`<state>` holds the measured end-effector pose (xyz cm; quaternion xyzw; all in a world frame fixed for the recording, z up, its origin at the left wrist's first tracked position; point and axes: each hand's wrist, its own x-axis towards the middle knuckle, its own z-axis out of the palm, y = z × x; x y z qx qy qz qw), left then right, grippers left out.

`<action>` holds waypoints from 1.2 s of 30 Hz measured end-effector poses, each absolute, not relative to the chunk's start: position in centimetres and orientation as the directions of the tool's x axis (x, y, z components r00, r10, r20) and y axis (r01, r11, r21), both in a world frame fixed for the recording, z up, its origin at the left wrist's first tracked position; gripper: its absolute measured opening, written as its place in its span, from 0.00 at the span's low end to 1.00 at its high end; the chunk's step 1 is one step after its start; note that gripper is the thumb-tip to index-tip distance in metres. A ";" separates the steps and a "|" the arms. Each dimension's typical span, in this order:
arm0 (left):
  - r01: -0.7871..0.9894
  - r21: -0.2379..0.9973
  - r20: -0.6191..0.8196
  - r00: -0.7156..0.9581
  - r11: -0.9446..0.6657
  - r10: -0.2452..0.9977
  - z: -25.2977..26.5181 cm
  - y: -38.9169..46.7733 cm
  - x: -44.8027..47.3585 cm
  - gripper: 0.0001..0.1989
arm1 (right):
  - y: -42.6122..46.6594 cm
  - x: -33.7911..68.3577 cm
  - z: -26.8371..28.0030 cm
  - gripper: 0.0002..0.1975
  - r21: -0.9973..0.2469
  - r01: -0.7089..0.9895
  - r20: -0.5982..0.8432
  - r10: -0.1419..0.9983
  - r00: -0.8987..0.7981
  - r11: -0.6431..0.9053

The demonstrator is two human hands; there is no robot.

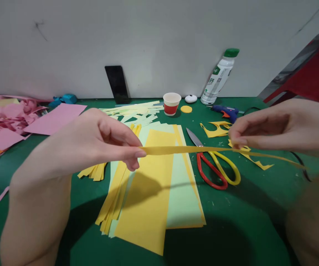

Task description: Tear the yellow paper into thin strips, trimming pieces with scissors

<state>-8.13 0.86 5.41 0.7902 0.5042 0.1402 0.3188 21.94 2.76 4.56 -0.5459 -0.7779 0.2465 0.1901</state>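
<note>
A long yellow paper strip is stretched level between my hands, above the paper on the table. My left hand pinches its left end between thumb and fingers. Further along, my right hand pinches it, and the loose end trails off to the right. Below lies a yellow paper sheet on pale green sheets, with several cut yellow strips along the left side. Scissors with one red and one yellow handle rest behind the strip, blades pointing away.
Yellow scraps and a blue glue gun lie back right. A paper cup, a white case, a tilted bottle and a phone stand along the wall. Pink paper is heaped at left on the green table.
</note>
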 end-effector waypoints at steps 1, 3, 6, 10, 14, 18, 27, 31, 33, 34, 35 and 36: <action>0.718 0.632 -0.110 0.457 -0.293 0.883 5.4 0.9 -8.0 0.04 | 2.7 21.3 4.6 0.10 -0.571 0.773 -0.027 0.935 -0.354 0.277; 0.726 0.624 -0.147 0.473 -0.290 0.869 5.4 0.9 -7.4 0.05 | 2.2 19.1 4.6 0.11 -0.587 0.736 0.015 0.913 -0.408 0.338; 0.715 0.640 -0.199 0.508 -0.282 0.838 5.3 0.8 -6.5 0.07 | 1.1 15.4 4.1 0.07 -0.678 0.605 0.115 0.874 -0.473 0.416; 0.694 0.665 -0.224 0.537 -0.275 0.814 5.1 0.7 -5.9 0.10 | 0.1 12.9 3.2 0.05 -0.800 0.455 0.095 0.832 -0.547 0.391; 0.665 0.693 -0.227 0.567 -0.277 0.792 4.9 0.6 -5.5 0.10 | -0.1 12.7 3.0 0.04 -0.833 0.447 0.028 0.831 -0.556 0.327; 0.663 0.696 -0.224 0.564 -0.276 0.795 4.9 0.5 -5.5 0.12 | 0.1 13.1 3.1 0.04 -0.845 0.452 -0.038 0.811 -0.584 0.286; 0.679 0.676 -0.207 0.548 -0.286 0.810 5.4 0.8 -6.3 0.08 | 0.7 16.5 3.8 0.05 -0.790 0.605 -0.332 0.761 -0.558 0.099; 0.699 0.650 -0.168 0.514 -0.297 0.841 5.5 0.8 -6.7 0.06 | 0.8 17.5 4.7 0.06 -0.749 0.650 -0.349 0.759 -0.550 0.126; 0.708 0.638 -0.144 0.496 -0.303 0.856 5.5 0.9 -7.4 0.06 | 0.8 18.2 5.0 0.08 -0.747 0.651 -0.347 0.754 -0.557 0.136; 0.713 0.632 -0.137 0.487 -0.302 0.863 5.5 0.9 -7.7 0.06 | 0.8 18.6 5.0 0.09 -0.741 0.657 -0.345 0.760 -0.551 0.139; 0.722 0.625 -0.135 0.474 -0.296 0.870 5.5 1.0 -8.1 0.07 | 0.8 19.2 5.0 0.10 -0.725 0.675 -0.356 0.765 -0.537 0.136; 0.718 0.629 -0.111 0.464 -0.299 0.879 5.5 1.1 -8.5 0.08 | 0.9 19.8 4.9 0.11 -0.698 0.701 -0.326 0.807 -0.493 0.147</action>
